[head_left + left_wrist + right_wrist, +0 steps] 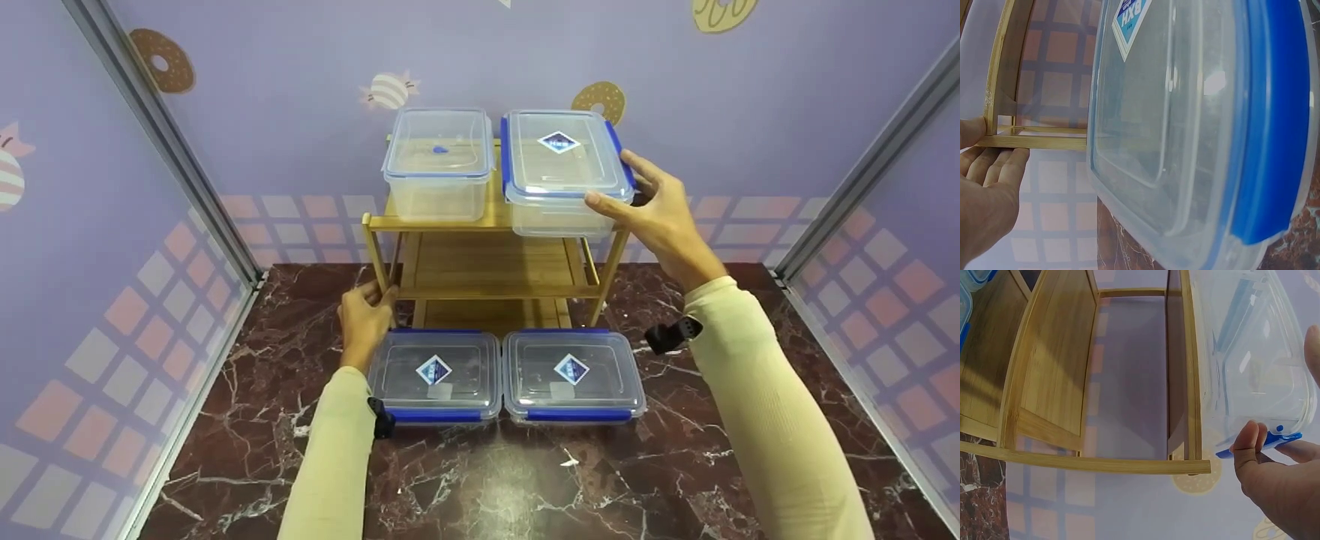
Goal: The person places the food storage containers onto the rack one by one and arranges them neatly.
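A clear plastic food container (562,176) with blue side clips is at the right of the wooden rack's top shelf. My right hand (664,217) grips its right side, thumb at the front lid corner and fingers by the clip. In the right wrist view, fingers curl at the blue clip (1283,439). Lower down, my left hand (364,319) holds the left front leg of the wooden rack (495,292). The left wrist view shows thumb and fingers on opposite sides of that wooden bar (1039,142). Whether the right container rests fully on the shelf, I cannot tell.
Another lidded clear container (439,195) stands on the top shelf's left. Two flatter containers, one left (401,375) and one right (607,375), lie side by side on the dark marbled surface (480,487) before the rack. A purple patterned wall (300,97) stands behind.
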Action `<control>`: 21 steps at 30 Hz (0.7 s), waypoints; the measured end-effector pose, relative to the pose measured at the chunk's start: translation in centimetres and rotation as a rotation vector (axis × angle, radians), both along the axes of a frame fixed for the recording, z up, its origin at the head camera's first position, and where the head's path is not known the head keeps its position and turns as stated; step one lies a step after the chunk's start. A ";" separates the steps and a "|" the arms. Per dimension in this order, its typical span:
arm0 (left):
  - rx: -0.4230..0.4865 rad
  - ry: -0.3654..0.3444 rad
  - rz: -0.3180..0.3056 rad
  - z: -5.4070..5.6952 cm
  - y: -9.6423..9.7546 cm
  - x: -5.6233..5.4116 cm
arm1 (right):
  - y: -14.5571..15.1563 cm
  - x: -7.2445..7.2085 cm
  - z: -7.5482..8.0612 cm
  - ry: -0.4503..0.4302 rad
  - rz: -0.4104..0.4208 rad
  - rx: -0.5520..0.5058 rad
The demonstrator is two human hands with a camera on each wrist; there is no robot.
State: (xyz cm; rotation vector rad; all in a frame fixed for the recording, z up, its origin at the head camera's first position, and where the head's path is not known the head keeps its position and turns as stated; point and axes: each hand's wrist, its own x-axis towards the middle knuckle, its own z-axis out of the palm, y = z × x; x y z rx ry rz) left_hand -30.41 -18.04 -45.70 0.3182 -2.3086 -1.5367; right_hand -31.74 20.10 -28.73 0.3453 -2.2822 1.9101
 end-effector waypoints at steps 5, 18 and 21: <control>-0.008 0.000 0.006 0.1 0.1 0.0 | 0.7 0.7 -0.2 0.035 -0.015 0.022; 0.000 -0.009 0.014 0.0 0.0 -0.1 | 2.2 1.5 -1.1 0.083 -0.016 0.024; 0.007 -0.014 0.007 0.0 0.1 -0.2 | 2.1 1.3 -1.1 0.081 -0.005 -0.010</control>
